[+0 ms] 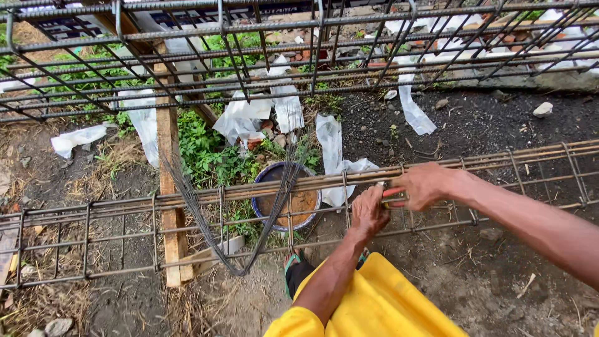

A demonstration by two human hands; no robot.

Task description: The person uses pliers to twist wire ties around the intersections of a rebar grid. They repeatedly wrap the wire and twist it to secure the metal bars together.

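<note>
My left hand (369, 211) grips the rebar cage (125, 206), which runs left to right before me, while my right hand (421, 185), just beside, clamps red-handled pliers (393, 192).

Rusty brown rebar cage (125, 206), red-handled pliers (393, 192), yellow garment (380, 306), blue-rimmed bowl (259, 178)

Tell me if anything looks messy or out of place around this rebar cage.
Torn white plastic scraps lie scattered over the weeds and dirt behind the rebar cage. A loose tie wire bundle droops through the cage to the ground.
</note>
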